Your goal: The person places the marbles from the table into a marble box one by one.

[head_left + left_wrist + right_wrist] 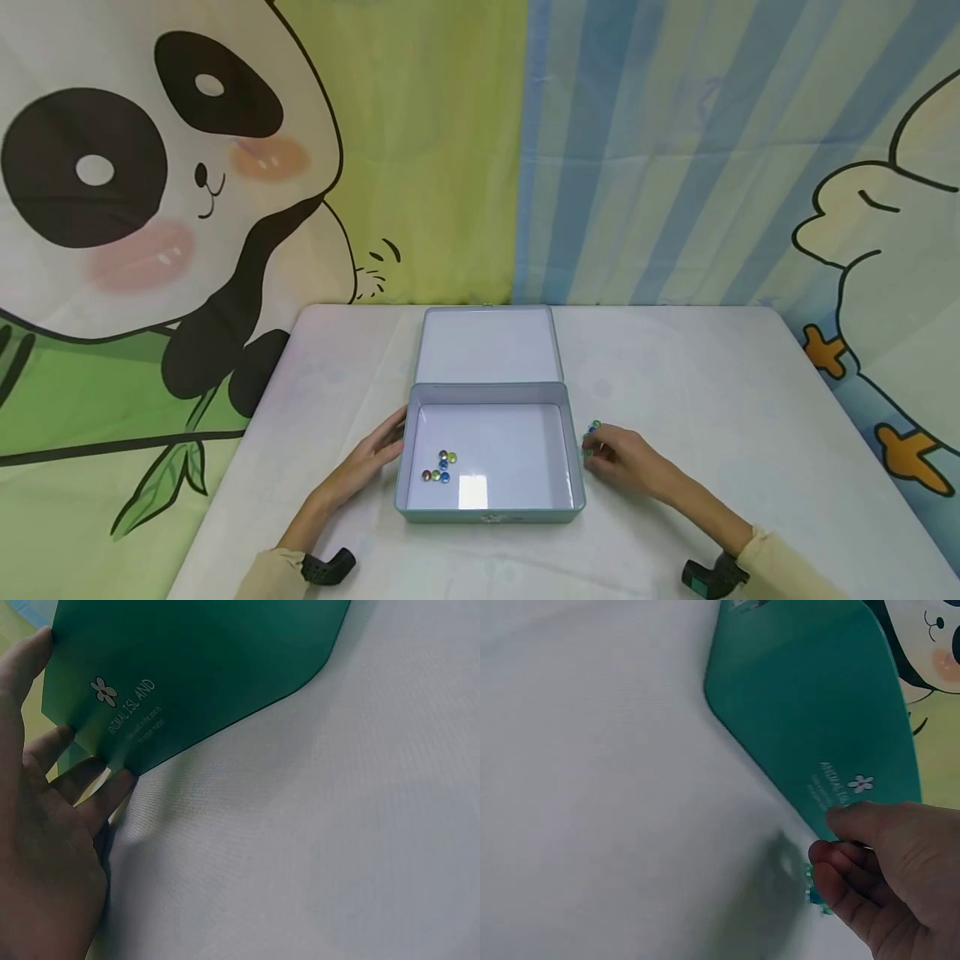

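On the table stands a shallow tin box (491, 517), green outside and white inside, its hinged lid (487, 343) laid back. Several glass marbles (443, 465) in blue, green, yellow and brown lie in its left half. My left hand (367, 458) rests along the left wall; in the left wrist view its fingertips (118, 787) touch the green side. Just right of the box, my right hand (626, 458) has curled fingers around a small cluster of green and blue marbles (596, 425). Some of these marbles (815, 891) show beside its fingers in the right wrist view; the rest are hidden.
The box stands on a white-covered table (697, 375), at its middle. Behind the table hangs a cartoon cloth (427, 150) with a panda and stripes. Black wrist devices (328, 567) are worn on both wrists.
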A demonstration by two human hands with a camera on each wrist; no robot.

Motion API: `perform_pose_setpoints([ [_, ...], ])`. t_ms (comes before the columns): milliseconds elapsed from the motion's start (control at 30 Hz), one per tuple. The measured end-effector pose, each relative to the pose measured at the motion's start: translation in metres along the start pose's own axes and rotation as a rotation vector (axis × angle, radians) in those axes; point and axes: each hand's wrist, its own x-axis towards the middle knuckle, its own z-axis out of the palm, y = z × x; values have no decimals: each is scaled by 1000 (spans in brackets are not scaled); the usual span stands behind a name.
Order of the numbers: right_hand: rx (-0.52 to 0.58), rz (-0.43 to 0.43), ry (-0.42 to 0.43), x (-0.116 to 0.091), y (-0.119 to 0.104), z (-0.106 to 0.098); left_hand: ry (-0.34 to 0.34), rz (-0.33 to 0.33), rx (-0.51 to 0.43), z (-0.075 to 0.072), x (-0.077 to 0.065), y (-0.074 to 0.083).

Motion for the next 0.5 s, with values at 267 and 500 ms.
perform_pose_setpoints([
  [267,-66,-66,58,28,-19,-46,-1,10,1,0,0,-1],
  [500,-19,-70,-84,65,-53,-59,10,-7,12,0,0,0],
])
